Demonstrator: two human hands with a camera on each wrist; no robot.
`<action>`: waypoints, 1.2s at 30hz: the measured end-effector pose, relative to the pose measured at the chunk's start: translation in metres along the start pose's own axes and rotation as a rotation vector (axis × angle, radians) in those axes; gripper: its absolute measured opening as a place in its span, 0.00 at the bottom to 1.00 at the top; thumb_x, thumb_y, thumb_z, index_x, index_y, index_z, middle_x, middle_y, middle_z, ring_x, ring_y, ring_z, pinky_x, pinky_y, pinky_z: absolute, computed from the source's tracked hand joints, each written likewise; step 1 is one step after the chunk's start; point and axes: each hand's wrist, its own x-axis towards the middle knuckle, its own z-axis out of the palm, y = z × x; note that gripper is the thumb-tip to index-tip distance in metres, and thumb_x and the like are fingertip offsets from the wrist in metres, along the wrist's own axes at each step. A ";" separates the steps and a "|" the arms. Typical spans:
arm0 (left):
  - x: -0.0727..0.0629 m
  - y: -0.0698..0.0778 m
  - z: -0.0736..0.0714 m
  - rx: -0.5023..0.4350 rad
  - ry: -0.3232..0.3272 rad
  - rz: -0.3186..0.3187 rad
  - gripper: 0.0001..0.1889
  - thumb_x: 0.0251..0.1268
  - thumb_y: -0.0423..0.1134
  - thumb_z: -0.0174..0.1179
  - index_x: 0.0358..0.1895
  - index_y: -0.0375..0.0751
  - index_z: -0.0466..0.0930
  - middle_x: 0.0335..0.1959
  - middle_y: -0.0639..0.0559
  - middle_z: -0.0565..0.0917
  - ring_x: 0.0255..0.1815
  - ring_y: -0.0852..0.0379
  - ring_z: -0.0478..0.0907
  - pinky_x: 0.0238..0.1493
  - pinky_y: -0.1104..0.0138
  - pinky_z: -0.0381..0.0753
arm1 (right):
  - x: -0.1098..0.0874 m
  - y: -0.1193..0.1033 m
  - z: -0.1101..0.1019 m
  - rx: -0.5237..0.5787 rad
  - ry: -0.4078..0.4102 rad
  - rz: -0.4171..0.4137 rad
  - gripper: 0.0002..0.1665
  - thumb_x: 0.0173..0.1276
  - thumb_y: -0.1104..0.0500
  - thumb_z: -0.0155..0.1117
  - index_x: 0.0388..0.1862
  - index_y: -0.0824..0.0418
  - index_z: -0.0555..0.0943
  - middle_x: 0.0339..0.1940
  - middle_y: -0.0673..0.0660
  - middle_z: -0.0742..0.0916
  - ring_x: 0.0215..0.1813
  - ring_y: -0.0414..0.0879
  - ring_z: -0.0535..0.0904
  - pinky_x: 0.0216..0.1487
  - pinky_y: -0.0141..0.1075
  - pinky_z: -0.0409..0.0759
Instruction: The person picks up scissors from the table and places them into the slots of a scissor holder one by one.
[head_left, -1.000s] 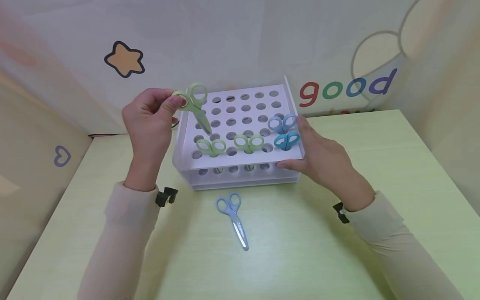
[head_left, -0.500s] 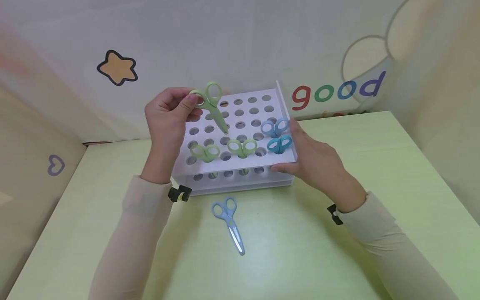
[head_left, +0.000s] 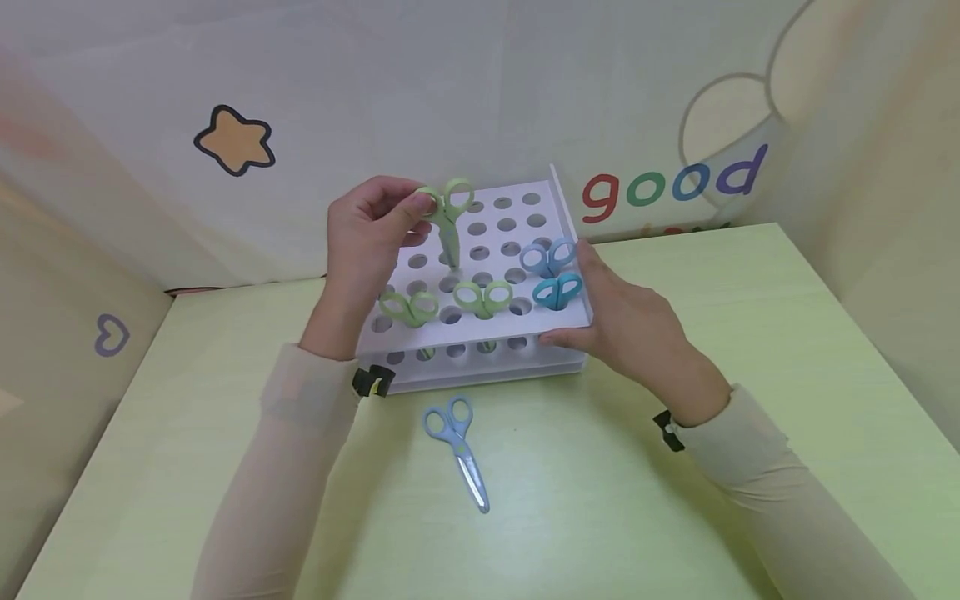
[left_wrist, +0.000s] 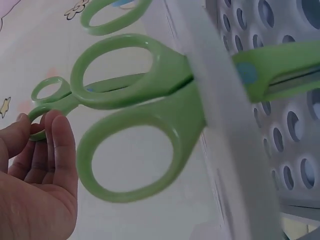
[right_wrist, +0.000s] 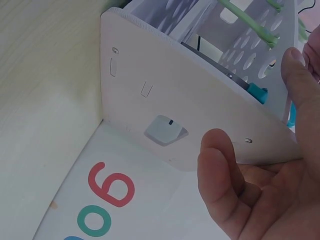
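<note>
My left hand (head_left: 367, 233) pinches one finger ring of a pair of green scissors (head_left: 449, 237) between thumb and fingers. Their blades point down over the white holed rack (head_left: 401, 337), with the tip close to a hole. Two more pairs of green scissors stand in its front row, at left (head_left: 411, 313) and middle (head_left: 483, 307). At the right end stand teal scissors (head_left: 557, 297) and, behind them, light-blue scissors (head_left: 549, 267). My right hand (head_left: 637, 325) grips the rack's right front corner, thumb at the front edge and the other fingers by the side panel (right_wrist: 150, 100).
Blue scissors (head_left: 460, 447) lie on the pale table (head_left: 585, 500) in front of the rack, handles toward it. Behind the rack rises a printed backdrop (head_left: 420, 100) with a star and the word "good". Several other holes in the rack have nothing in them.
My left hand has moved right across the rack with the green scissors, whose blades have turned from slanting to nearly upright. My right hand has stayed at the rack's corner.
</note>
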 end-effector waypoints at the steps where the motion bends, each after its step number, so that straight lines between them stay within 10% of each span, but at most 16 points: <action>1: 0.000 0.000 0.001 0.000 -0.002 -0.006 0.06 0.65 0.33 0.70 0.42 0.35 0.87 0.34 0.45 0.87 0.29 0.51 0.83 0.38 0.66 0.84 | 0.000 0.000 0.000 0.000 -0.001 0.001 0.75 0.58 0.32 0.74 0.84 0.62 0.38 0.79 0.63 0.64 0.49 0.57 0.77 0.39 0.45 0.77; 19: -0.004 -0.001 0.015 0.034 -0.115 -0.083 0.05 0.66 0.30 0.67 0.41 0.32 0.85 0.36 0.42 0.86 0.29 0.50 0.82 0.38 0.63 0.85 | 0.000 0.001 0.001 0.010 0.001 0.001 0.74 0.58 0.33 0.75 0.84 0.61 0.38 0.79 0.63 0.65 0.48 0.57 0.77 0.38 0.45 0.77; 30: -0.004 -0.010 0.010 0.632 -0.269 -0.139 0.07 0.70 0.38 0.65 0.45 0.43 0.88 0.40 0.48 0.86 0.41 0.51 0.78 0.41 0.60 0.74 | 0.000 0.001 0.001 0.009 0.002 -0.010 0.74 0.58 0.32 0.73 0.84 0.61 0.37 0.79 0.63 0.64 0.49 0.57 0.77 0.39 0.45 0.77; 36: -0.002 -0.013 0.012 0.772 -0.361 -0.155 0.07 0.70 0.38 0.65 0.46 0.43 0.88 0.45 0.51 0.86 0.47 0.52 0.78 0.51 0.57 0.74 | 0.000 0.001 0.001 -0.010 0.013 -0.012 0.74 0.58 0.31 0.73 0.84 0.62 0.38 0.79 0.64 0.64 0.48 0.57 0.77 0.39 0.45 0.77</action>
